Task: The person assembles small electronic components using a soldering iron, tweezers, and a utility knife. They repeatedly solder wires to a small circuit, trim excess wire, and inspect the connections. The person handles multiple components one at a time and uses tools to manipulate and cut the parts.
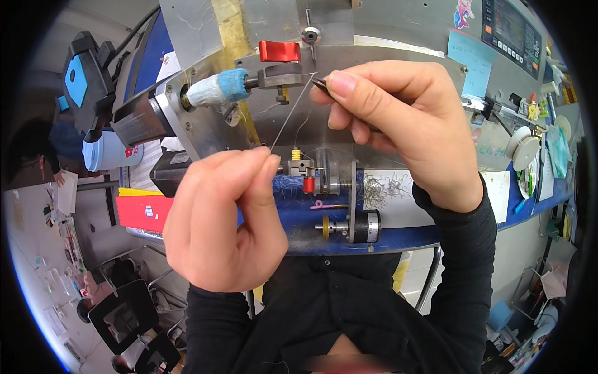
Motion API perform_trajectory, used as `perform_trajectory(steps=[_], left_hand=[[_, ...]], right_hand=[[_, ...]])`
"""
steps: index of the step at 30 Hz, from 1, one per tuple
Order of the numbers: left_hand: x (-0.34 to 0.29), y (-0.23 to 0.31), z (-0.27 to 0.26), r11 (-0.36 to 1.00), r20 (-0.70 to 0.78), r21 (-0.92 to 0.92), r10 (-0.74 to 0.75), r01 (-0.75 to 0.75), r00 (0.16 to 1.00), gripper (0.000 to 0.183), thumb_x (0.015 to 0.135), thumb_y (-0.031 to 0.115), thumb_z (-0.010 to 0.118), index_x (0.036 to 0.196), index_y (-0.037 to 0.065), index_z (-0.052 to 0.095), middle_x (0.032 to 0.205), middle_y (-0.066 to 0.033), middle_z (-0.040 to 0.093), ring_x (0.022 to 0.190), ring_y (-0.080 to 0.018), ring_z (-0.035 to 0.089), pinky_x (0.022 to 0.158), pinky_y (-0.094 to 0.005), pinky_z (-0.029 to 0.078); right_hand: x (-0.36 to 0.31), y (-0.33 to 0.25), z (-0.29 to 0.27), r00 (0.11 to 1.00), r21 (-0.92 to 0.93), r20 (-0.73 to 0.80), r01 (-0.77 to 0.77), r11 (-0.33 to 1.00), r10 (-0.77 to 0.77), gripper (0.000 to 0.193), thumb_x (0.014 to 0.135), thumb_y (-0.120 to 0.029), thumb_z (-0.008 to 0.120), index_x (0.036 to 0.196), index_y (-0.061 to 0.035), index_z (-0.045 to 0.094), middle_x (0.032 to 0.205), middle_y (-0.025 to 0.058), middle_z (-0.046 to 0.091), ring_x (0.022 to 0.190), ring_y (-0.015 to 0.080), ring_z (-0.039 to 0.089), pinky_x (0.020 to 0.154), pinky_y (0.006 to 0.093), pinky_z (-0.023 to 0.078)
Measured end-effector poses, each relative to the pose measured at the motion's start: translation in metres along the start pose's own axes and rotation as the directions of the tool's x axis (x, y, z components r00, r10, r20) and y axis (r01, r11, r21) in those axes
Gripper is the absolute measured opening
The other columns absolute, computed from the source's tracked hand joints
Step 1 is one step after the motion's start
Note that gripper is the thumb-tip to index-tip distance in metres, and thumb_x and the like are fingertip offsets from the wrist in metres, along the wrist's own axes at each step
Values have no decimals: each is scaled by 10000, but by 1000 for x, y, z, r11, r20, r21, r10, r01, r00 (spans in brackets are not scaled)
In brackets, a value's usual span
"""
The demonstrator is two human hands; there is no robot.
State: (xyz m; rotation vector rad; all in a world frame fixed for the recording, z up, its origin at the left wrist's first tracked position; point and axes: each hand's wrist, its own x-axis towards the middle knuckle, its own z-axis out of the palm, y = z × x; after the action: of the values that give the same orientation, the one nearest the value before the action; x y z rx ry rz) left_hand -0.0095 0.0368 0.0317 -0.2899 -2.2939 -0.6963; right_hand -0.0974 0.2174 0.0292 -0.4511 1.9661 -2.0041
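My left hand [218,218] is closed, with thumb and forefinger pinching the lower end of a thin grey wire [290,118]. The wire slants up and right to the tip of a small clamp [280,76] that carries a red lever [279,52]. Close to that tip, my right hand [398,112] is closed round a dark slim tool [320,85]; most of the tool is hidden by the fingers, so its kind is unclear. A blue-and-white wrapped shaft [218,87] joins the clamp to a motor on the left.
Below the wire sits a lower fixture with a yellow coil [296,154]. Many small bent wire pieces [383,189] lie on white paper at the right. A small motor [366,226] stands near the front edge. A control panel [512,37] and white spools [522,149] are farther right.
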Motion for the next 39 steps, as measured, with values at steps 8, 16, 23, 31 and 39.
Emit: perform_trajectory(steps=[8, 16, 23, 31, 39], left_hand=[[-17, -15, -4, 1000, 50, 6, -3, 3, 999, 142, 803, -100, 743, 907, -36, 670, 795, -137, 683, 680, -246, 671, 624, -294, 537], [-74, -34, 15, 995, 251, 38, 81, -93, 965, 369, 784, -29, 805, 1120, -58, 655, 932, -197, 673, 786, -350, 651, 719, -353, 534], [-63, -22, -2, 967, 153, 89, 225, -241, 962, 258, 806, 45, 794, 1034, -51, 722, 1063, -168, 698, 1022, -302, 635, 840, -354, 544], [-25, -33, -4, 937, 208, 296, 124, -184, 970, 444, 679, -26, 797, 1100, 78, 701, 1062, -65, 708, 1222, -294, 535, 1033, -393, 375], [-28, -23, 4, 954, 67, 103, 274, -280, 959, 259, 740, 78, 839, 976, 76, 731, 987, -45, 747, 1097, -283, 588, 1021, -397, 392]], right_hand=[[0, -5, -2, 999, -22, -25, 41, 999, -41, 253, 970, -245, 674, 991, -11, 769, 740, -10, 679, 616, 18, 544, 532, 154, 392], [-41, 4, -5, 999, -25, 22, -28, 999, 28, 237, 930, -50, 691, 1125, 86, 693, 1028, 137, 697, 893, 162, 662, 828, 279, 539], [-62, 17, -6, 1000, -121, -26, -10, 993, 7, 247, 929, -57, 690, 1133, 82, 686, 1001, 132, 686, 929, 168, 648, 837, 270, 514], [-78, 12, -5, 985, -429, 37, 169, 888, -170, 269, 886, -73, 721, 1118, 61, 691, 942, 107, 664, 843, 163, 630, 750, 255, 499], [-75, 20, 3, 839, -788, 226, 456, 413, -495, 343, 755, 6, 777, 1084, 53, 694, 896, 146, 649, 693, 247, 600, 585, 320, 477]])
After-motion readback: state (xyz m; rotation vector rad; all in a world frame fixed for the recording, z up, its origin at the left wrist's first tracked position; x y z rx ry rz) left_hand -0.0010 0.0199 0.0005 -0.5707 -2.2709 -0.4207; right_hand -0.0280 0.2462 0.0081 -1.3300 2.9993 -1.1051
